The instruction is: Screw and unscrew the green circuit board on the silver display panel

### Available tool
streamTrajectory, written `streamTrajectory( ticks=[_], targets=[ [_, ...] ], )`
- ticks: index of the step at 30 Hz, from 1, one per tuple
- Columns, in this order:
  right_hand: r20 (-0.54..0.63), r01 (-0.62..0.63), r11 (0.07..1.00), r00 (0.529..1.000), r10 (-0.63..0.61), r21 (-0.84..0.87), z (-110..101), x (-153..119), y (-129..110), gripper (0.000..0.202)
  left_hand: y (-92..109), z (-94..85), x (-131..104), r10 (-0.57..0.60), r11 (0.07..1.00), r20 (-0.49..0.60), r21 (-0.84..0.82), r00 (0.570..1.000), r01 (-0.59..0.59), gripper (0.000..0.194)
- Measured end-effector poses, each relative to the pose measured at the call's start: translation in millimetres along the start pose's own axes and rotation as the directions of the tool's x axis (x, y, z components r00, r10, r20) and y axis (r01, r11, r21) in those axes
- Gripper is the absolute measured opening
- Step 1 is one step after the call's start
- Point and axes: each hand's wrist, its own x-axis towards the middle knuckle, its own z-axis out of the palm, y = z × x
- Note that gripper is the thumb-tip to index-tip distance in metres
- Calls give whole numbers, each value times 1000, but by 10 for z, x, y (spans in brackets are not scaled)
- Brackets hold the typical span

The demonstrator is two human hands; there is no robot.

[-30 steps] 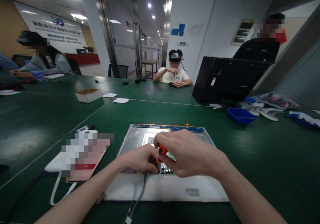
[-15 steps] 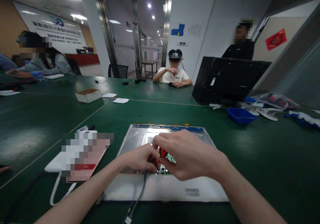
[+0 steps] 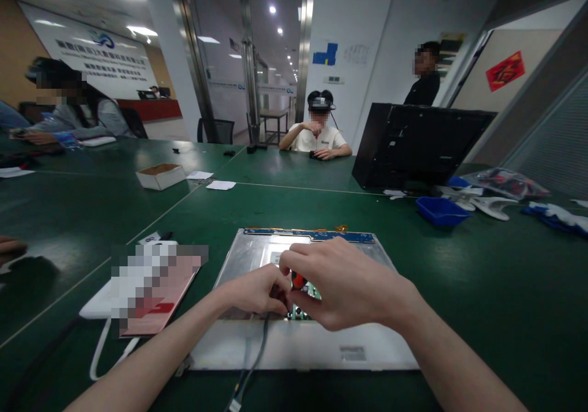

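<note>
We held the right hand (image 3: 344, 283) arched over the middle of the metal panel (image 3: 294, 346), wrist bent inward, thumb and fingers closed around an orange-and-black tool (image 3: 298, 279). We set the left hand (image 3: 255, 289) low over the panel, fingers curled toward the tool; we could not tell whether it gripped anything. Beneath both hands, a green circuit board (image 3: 313, 291) lay on the panel. A dark cable (image 3: 265, 338) ran off the panel's near edge. We located a blue tray (image 3: 441, 213) beyond the panel, to its right.
</note>
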Motion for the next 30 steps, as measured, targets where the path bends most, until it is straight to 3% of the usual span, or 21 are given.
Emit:
streamTrajectory(
  ticks=[5,10,17,23,30],
  targets=[
    [-5,-11,1000,1000,11,-17,15,22,-12,6,5,14,6,-63,998,5,21,998,63,11],
    [13,-60,996,998,61,-65,16,26,-13,10,-32,22,20,-1,999,-22,33,1000,2,12],
    [32,-14,1000,999,15,-21,-9,-28,-6,11,8,41,17,-46,999,-32,-16,998,45,12],
    [-27,-47,997,999,45,-64,25,-2,3,7,36,10,17,-55,998,17,-15,998,56,11],
    [-19,16,1000,1000,-16,-13,17,-39,-9,8,35,22,15,-30,1000,-24,-4,999,30,7]
  ],
)
